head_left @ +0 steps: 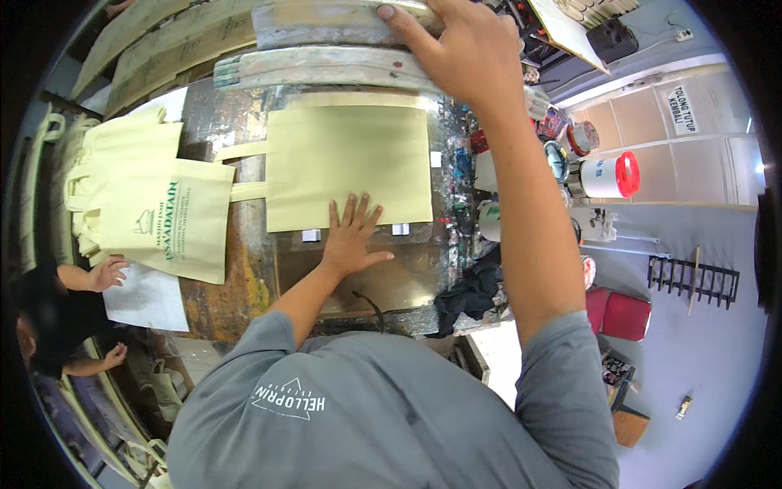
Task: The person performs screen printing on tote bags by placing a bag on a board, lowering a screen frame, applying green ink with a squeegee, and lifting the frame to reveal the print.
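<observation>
A plain pale yellow tote bag (350, 163) lies flat on a paint-stained printing table (236, 269), its handles pointing left. My left hand (352, 236) presses flat on the bag's near edge, fingers spread. My right hand (464, 53) reaches up and grips a raised wooden screen frame (326, 65) above the far end of the bag. To the left lies a stack of similar bags (163, 216), the top one printed in green.
Another person (49, 310) sits at the left with one hand (108, 273) on a white sheet (147, 297) beside the printed bags. Paint tubs (607, 175), dark rags (468, 297) and a red box (623, 314) crowd the right side.
</observation>
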The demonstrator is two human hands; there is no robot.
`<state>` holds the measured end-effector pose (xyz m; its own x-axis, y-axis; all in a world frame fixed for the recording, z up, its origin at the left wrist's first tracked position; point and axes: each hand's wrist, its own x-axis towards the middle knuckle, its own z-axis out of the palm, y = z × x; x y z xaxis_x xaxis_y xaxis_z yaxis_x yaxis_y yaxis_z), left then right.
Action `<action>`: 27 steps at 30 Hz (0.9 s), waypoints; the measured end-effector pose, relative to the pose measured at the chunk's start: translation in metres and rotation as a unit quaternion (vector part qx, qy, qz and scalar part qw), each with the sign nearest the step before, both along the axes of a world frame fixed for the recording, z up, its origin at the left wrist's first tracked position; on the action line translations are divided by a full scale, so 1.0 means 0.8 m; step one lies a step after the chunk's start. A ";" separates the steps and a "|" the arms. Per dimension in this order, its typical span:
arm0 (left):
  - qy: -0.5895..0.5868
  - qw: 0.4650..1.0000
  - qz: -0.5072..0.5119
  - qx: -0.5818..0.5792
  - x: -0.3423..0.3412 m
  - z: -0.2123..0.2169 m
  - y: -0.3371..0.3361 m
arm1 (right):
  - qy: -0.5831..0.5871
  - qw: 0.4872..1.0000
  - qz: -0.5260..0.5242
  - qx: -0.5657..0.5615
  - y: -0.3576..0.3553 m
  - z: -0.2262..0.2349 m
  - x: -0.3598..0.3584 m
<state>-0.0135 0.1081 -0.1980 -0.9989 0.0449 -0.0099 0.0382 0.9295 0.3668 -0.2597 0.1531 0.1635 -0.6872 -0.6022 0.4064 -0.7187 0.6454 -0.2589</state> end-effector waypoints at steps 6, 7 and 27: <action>0.021 1.000 -0.003 -0.023 0.006 -0.007 0.003 | 0.070 0.996 0.024 -0.039 0.004 -0.018 0.008; 0.000 0.999 0.009 -0.035 0.002 0.016 0.004 | 0.106 0.993 0.024 -0.049 0.005 -0.021 0.008; -0.046 0.452 0.382 0.805 0.121 0.098 -0.088 | -0.085 0.969 0.078 0.220 0.124 -0.276 0.183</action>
